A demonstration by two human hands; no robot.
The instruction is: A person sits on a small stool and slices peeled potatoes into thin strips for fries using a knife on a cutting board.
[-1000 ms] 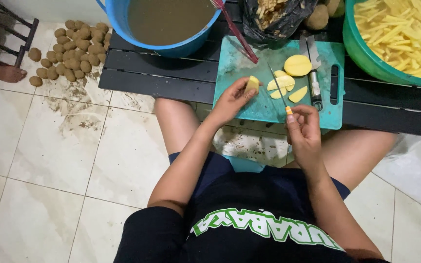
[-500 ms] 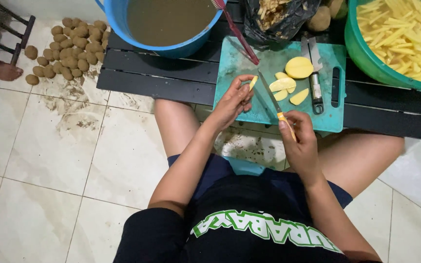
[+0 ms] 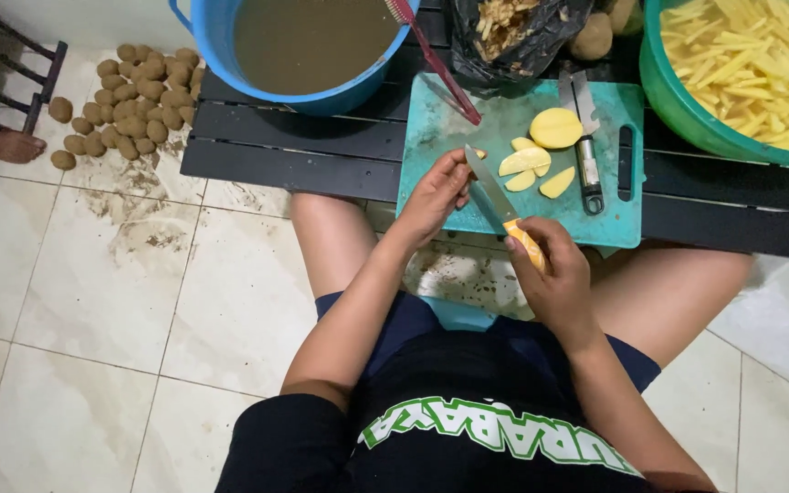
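Sitting low at a dark slatted bench (image 3: 285,155), the person works over a teal cutting board (image 3: 440,128); the right hand (image 3: 550,278) has its fingers clamped round the orange handle of a knife (image 3: 502,205), the blade slanting up and to the left across the near part of the board; the left hand (image 3: 438,192) rests at the board's near left area, fingers drawn together on a small potato piece (image 3: 477,153), of which only a sliver shows beside the blade tip. Further along the board lie several pale potato slices (image 3: 527,164) and, just behind them, a halved potato (image 3: 555,128); a peeler (image 3: 584,146) with a black handle lies just right of these. A blue bucket (image 3: 216,41) of murky brown water stands on the bench behind the board, a red-handled brush (image 3: 436,64) leaning from its rim onto the board; a black bag (image 3: 541,46) of peelings sits next to it; at the far right a green basin (image 3: 678,100) holds cut potato sticks (image 3: 760,64). On the tiled floor to the left, a heap of unpeeled potatoes (image 3: 130,96) lies well apart from the board, and a bare foot (image 3: 2,146) shows at the left edge.
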